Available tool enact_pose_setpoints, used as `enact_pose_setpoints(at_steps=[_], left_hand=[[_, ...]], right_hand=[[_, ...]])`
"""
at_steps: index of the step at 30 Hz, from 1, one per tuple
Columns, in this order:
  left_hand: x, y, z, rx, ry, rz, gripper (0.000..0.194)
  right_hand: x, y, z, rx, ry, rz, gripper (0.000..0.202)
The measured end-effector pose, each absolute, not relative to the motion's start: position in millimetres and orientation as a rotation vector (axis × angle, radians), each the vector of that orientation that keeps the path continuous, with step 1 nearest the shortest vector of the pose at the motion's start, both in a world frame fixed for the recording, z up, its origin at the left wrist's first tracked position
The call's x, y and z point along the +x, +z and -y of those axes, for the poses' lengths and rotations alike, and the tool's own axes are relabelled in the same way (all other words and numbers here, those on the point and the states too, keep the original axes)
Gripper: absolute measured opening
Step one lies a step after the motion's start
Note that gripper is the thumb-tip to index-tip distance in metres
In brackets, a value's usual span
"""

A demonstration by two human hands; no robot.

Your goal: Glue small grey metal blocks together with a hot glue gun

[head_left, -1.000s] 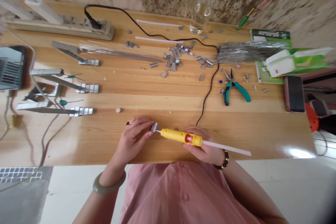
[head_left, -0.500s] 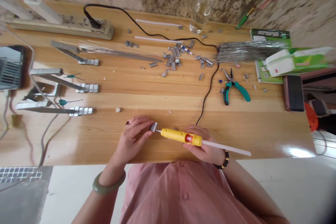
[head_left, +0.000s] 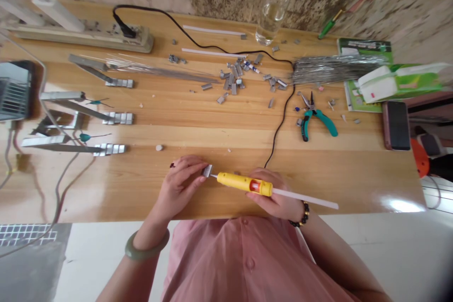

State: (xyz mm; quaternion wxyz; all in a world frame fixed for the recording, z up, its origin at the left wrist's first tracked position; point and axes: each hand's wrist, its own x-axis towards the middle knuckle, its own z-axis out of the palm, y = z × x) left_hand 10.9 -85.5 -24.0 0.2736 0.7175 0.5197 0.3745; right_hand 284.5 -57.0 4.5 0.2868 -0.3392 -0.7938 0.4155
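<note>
Between the fingertips and thumb of my left hand (head_left: 182,184) is a small grey metal piece (head_left: 207,170), pinched near the front of the table. My right hand (head_left: 278,196) is wrapped round a yellow hot glue gun (head_left: 235,182), whose handle is hidden by the hand. The gun's nozzle (head_left: 213,176) points left and meets or nearly meets the metal piece. A long white glue stick (head_left: 306,198) juts from the gun's back end to the right. Both hands are low over the wooden table (head_left: 198,122).
Loose grey metal pieces (head_left: 233,75) lie scattered at the table's middle back. Teal-handled pliers (head_left: 314,118) and a phone (head_left: 396,125) are to the right. Wire bundles (head_left: 329,70) lie farther back. Metal stands (head_left: 118,118) and a power strip (head_left: 141,40) occupy the left; a black cord (head_left: 279,127) crosses the table.
</note>
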Motion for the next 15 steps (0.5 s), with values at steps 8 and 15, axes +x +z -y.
enact_pose_setpoints(at_steps=[8,15], left_hand=[[10.0,-25.7,85.7,1.933,1.021,-1.378,0.026],[10.4,-24.9,85.5,1.932,1.018,-1.381,0.025]], right_hand=[[283.7,3.8,54.7,-0.929,1.087,2.131,0.013],[283.2,3.9,54.4,-0.941,1.06,2.132,0.012]])
